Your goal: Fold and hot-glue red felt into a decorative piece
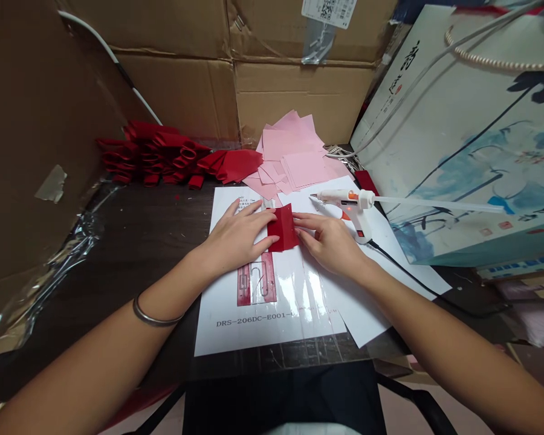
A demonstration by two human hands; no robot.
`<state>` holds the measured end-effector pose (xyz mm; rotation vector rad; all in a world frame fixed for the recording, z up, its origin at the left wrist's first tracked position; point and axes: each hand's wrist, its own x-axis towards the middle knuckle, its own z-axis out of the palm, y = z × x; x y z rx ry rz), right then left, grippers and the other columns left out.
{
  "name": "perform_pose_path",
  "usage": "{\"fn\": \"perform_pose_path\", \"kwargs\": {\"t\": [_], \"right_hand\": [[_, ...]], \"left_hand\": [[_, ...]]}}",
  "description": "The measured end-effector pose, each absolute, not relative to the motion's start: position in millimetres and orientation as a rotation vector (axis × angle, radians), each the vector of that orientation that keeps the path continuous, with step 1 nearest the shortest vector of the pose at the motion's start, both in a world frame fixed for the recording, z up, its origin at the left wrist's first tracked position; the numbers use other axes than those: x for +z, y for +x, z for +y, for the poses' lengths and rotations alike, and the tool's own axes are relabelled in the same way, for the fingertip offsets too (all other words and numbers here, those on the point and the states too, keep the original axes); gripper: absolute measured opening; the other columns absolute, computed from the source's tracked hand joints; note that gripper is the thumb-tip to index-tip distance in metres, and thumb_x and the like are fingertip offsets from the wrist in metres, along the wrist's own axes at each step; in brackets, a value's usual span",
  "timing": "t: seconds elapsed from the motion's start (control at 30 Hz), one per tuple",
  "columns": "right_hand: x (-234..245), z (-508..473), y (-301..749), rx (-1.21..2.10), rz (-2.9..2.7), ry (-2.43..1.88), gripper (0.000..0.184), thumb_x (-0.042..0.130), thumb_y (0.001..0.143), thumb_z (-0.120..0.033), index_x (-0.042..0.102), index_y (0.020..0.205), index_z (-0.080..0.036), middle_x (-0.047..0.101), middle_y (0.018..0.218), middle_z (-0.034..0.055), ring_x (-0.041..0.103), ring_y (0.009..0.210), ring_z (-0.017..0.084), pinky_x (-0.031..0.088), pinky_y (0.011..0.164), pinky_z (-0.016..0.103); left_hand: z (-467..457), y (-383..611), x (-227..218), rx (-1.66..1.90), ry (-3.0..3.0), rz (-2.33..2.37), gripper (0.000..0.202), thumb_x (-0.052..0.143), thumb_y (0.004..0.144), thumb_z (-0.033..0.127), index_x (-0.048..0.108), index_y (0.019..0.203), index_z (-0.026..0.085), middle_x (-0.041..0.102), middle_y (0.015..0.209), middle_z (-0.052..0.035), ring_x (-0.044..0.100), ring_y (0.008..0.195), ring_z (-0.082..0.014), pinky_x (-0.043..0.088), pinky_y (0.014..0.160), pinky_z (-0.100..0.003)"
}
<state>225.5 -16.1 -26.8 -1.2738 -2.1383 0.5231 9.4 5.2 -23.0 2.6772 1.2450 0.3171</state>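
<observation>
A small red paper piece (284,228) lies folded on a white printed sheet (254,314) in the middle of the dark table. My left hand (236,237) rests on its left edge with fingers stretched flat, pressing it down. My right hand (329,238) touches its right edge, fingers also laid flat. A red template strip with a paper clip (256,284) sits on the sheet just below my left hand. A white hot glue gun (351,205) stands right behind my right hand, nozzle pointing left.
A pile of folded red paper pieces (158,154) lies at the back left, loose pink squares (290,157) at the back centre. Cardboard boxes (199,90) wall the back and left. A printed gift bag (471,139) stands on the right. The glue gun's cord (403,269) runs right.
</observation>
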Motion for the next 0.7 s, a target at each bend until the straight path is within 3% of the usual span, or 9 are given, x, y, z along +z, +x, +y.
{"fn": "perform_pose_path", "kwargs": {"t": [0.13, 0.3, 0.6, 0.7], "right_hand": [[-26.8, -14.4, 224.2, 0.48, -2.174, -1.24, 0.039, 0.048, 0.089, -0.014, 0.068, 0.122, -0.019, 0.066, 0.128, 0.0041, 0.064, 0.116, 0.026, 0.054, 0.097, 0.046], [-28.4, -14.6, 222.9, 0.434, -2.187, -1.241, 0.039, 0.047, 0.091, -0.018, 0.065, 0.126, -0.016, 0.064, 0.131, 0.0063, 0.064, 0.116, 0.025, 0.058, 0.091, 0.043], [-27.4, -15.0, 220.6, 0.458, -2.228, -1.203, 0.038, 0.045, 0.095, -0.02, 0.062, 0.129, -0.016, 0.061, 0.134, 0.0064, 0.059, 0.123, 0.021, 0.049, 0.106, 0.042], [-28.4, -13.9, 219.6, 0.46, -2.236, -1.2, 0.039, 0.046, 0.095, -0.02, 0.06, 0.131, -0.018, 0.06, 0.135, 0.0053, 0.058, 0.125, 0.02, 0.048, 0.107, 0.043]], "left_hand": [[4.5, 8.7, -22.0, 0.294, 2.66, 1.27, 0.05, 0.046, 0.097, 0.044, 0.046, 0.141, 0.023, 0.052, 0.144, -0.005, 0.035, 0.141, -0.0322, 0.02, 0.116, -0.058], [5.0, 5.5, -23.1, 0.293, 2.665, 1.267, 0.049, 0.047, 0.096, 0.048, 0.049, 0.138, 0.025, 0.047, 0.149, -0.0033, 0.032, 0.143, -0.0342, 0.019, 0.115, -0.06], [6.0, 4.9, -25.5, 0.313, 2.579, 1.289, 0.057, 0.048, 0.093, 0.052, 0.044, 0.14, 0.02, 0.052, 0.144, -0.0089, 0.032, 0.143, -0.0316, 0.018, 0.117, -0.06], [5.5, 2.9, -22.7, 0.306, 2.566, 1.258, 0.053, 0.044, 0.095, 0.049, 0.042, 0.141, 0.022, 0.05, 0.146, -0.0067, 0.031, 0.144, -0.0304, 0.016, 0.118, -0.06]]}}
